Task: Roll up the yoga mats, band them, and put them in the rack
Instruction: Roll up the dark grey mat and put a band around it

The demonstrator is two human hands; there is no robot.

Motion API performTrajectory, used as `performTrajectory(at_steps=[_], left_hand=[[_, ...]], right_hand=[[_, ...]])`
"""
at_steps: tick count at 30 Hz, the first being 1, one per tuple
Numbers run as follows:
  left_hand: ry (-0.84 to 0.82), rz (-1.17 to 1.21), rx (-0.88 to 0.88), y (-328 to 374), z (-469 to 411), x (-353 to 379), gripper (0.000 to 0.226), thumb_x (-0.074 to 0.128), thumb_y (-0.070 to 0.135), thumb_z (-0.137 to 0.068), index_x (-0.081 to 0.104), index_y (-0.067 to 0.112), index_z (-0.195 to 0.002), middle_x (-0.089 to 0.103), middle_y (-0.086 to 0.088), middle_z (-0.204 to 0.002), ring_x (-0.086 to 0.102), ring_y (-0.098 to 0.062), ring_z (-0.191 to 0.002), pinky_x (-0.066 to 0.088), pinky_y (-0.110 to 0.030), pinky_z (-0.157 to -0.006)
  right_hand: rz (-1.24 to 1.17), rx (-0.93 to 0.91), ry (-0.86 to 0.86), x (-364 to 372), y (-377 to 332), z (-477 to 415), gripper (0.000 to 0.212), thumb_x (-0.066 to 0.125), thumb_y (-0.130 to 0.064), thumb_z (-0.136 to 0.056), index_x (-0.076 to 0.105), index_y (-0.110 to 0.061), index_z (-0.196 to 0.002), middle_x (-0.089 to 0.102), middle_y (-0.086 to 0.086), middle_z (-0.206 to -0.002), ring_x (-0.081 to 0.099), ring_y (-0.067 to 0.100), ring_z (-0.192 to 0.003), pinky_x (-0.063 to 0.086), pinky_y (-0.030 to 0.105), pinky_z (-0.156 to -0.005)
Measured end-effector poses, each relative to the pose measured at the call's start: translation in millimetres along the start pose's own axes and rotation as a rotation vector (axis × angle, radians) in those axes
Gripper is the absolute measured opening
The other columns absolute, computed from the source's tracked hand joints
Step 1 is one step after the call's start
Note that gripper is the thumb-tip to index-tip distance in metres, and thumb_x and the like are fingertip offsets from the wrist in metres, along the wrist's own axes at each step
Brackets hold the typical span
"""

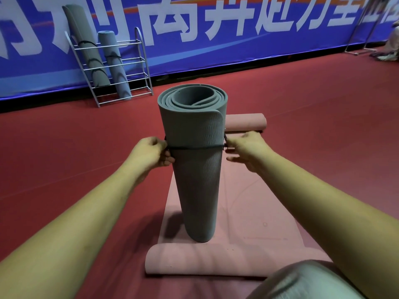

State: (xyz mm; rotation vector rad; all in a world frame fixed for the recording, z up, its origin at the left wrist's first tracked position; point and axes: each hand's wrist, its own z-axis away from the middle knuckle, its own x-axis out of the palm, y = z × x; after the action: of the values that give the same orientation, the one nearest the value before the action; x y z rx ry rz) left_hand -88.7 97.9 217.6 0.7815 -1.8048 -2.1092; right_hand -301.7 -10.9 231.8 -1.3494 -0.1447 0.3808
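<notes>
**Banding the grey mat, both hands on the strap**

The rolled grey mat (194,160) stands upright on its end in front of me, its foot resting on the flat middle stretch of the pink mat (254,221). A black band (195,147) runs around the grey roll about a third of the way down from its top.

My left hand (151,151) is at the left edge of the roll, fingers (167,158) curled tight and pinching the band where it meets the mat. My right hand (246,147) is at the right edge, at the same height, its fingers bent inward onto the band's other side. That hand is a little blurred, so I cannot make out the exact grip. Both forearms reach straight out from me.

The pink mat lies on the red floor (64,152) with both ends curled up. One roll (194,262) lies close to me and the other (245,121) just behind the grey roll. My knee (306,281), in grey cloth, shows at the lower right.

Farther off to the left, a metal rack (125,67) leans against a blue banner (248,57) with large white lettering. Two more grey rolls stand in it side by side, a taller one (90,50) on the left and a shorter one (114,61) beside it, each with dark bands around it.
</notes>
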Motion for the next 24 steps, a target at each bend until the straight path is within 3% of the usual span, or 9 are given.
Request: performTrajectory(at_steps=[5, 9, 13, 16, 20, 24], left_hand=[[-0.073, -0.343, -0.106, -52.2, -10.3, 2.4, 0.028, 0.041, 0.01, -0.105, 0.047, 0.004, -0.078, 0.055, -0.015, -0.064, 0.062, -0.014, -0.041, 0.054, -0.027, -0.042], [-0.086, -0.406, -0.201, -74.1, -19.3, 12.0, 0.03, 0.04, 0.011, -0.105, 0.047, 0.004, -0.077, 0.055, -0.014, -0.068, 0.06, -0.016, -0.038, 0.053, -0.027, -0.04], [-0.129, -0.504, -0.222, -94.2, -30.5, 12.9, 0.027, 0.044, 0.013, -0.104, 0.05, 0.008, -0.078, 0.059, -0.013, -0.073, 0.064, -0.017, -0.043, 0.055, -0.031, -0.049], [-0.186, -0.625, -0.122, -115.0, -30.7, 16.8, 0.022, 0.048, 0.015, -0.102, 0.053, 0.014, -0.081, 0.065, -0.017, -0.081, 0.066, -0.022, -0.055, 0.057, -0.035, -0.057], [-0.177, -0.646, -0.055, -128.2, -32.7, 26.4, 0.015, 0.049, 0.012, -0.101, 0.061, 0.007, -0.109, 0.07, -0.018, -0.096, 0.064, -0.019, -0.059, 0.051, -0.028, -0.057], [-0.157, -0.598, -0.071, -126.7, -35.4, 29.7, 0.011, 0.046, 0.01, -0.102, 0.056, 0.007, -0.097, 0.064, -0.019, -0.085, 0.065, -0.025, -0.064, 0.047, -0.026, -0.054]], right_hand=[[0.223, 0.174, -0.013, -2.0, 51.6, -18.9, 0.015, 0.057, -0.004, -0.095, 0.057, 0.007, -0.105, 0.062, 0.021, -0.106, 0.063, 0.022, -0.085, 0.059, 0.035, -0.062], [0.275, 0.231, -0.08, 0.0, 70.6, -29.7, 0.016, 0.054, 0.0, -0.095, 0.055, 0.008, -0.109, 0.059, 0.015, -0.094, 0.062, 0.02, -0.08, 0.059, 0.035, -0.062], [0.316, 0.275, -0.081, -1.5, 83.8, -39.7, 0.01, 0.051, 0.002, -0.095, 0.054, 0.005, -0.105, 0.058, 0.013, -0.093, 0.061, 0.019, -0.074, 0.057, 0.03, -0.052], [0.376, 0.297, -0.102, -3.8, 95.2, -43.7, 0.012, 0.047, 0.004, -0.096, 0.054, 0.006, -0.106, 0.057, 0.017, -0.097, 0.061, 0.02, -0.069, 0.056, 0.027, -0.044], [0.427, 0.278, -0.123, 5.3, 103.8, -46.7, 0.017, 0.04, 0.005, -0.097, 0.054, 0.007, -0.106, 0.057, 0.015, -0.089, 0.062, 0.02, -0.066, 0.057, 0.03, -0.048], [0.401, 0.251, -0.096, 12.9, 103.2, -50.0, 0.018, 0.042, 0.002, -0.096, 0.058, 0.01, -0.1, 0.061, 0.02, -0.097, 0.064, 0.023, -0.067, 0.059, 0.034, -0.055]])
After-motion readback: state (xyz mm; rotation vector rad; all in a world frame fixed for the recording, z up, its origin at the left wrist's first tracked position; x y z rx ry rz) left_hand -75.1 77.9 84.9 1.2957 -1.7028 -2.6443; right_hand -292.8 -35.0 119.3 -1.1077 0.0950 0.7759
